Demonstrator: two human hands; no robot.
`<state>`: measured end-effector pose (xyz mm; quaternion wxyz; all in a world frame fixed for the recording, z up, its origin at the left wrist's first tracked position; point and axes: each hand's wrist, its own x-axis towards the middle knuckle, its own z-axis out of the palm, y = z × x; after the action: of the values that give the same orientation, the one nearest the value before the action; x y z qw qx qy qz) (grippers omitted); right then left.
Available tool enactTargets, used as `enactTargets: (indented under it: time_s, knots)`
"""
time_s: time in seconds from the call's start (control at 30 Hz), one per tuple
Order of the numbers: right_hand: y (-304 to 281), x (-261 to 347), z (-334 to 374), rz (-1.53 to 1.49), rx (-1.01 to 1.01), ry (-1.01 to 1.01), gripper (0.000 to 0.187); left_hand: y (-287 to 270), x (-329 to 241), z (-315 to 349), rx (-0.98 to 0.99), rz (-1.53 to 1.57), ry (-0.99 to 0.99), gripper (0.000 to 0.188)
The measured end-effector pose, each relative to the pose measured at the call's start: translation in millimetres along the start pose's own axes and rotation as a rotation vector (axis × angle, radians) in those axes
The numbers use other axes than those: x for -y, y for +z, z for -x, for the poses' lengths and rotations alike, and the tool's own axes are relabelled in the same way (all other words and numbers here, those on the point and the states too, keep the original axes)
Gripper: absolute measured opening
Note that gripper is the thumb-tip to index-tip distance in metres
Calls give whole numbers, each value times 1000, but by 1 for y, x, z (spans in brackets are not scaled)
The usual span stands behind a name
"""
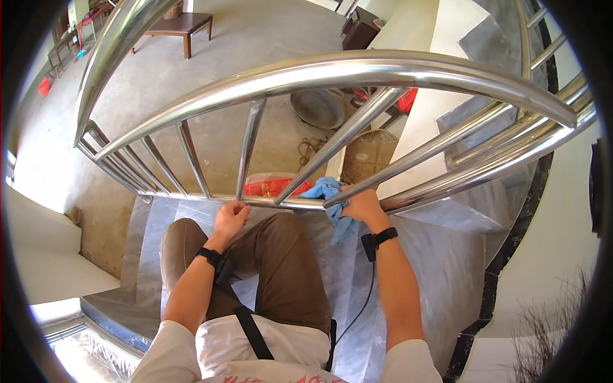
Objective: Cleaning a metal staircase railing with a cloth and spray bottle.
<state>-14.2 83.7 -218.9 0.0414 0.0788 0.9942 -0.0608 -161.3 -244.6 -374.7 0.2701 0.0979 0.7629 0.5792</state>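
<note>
My right hand [363,206] grips a crumpled blue cloth [327,188] against the foot of a slanted metal bar [389,171], where it meets the railing's lower rail [300,203]. One end of the cloth hangs down over the grey marble step. Curled and closed, my left hand [231,219] is just below that same rail, above my knee, with nothing visible in its fingers. In front of me the thick polished handrail [306,71] curves across above both hands.
Marble stairs [440,262] continue on my right beside a wall with black edging. Beyond the bars, on the lower floor, are a dark round pan [317,108], a woven basket [369,156] and a red bag [268,186]. A brown wooden table [182,25] stands farther off.
</note>
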Motion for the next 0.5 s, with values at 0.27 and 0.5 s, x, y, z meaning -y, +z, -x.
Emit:
enactTargets:
  time_s: [0.27,0.5]
  knots:
    - [-7,32,17,-58,-197,196,53,-17,16,-1,-38,48,-11,23]
    - [-3,40,34,-237,-505,83,61,-34,22,-14,-75,250,-140,23]
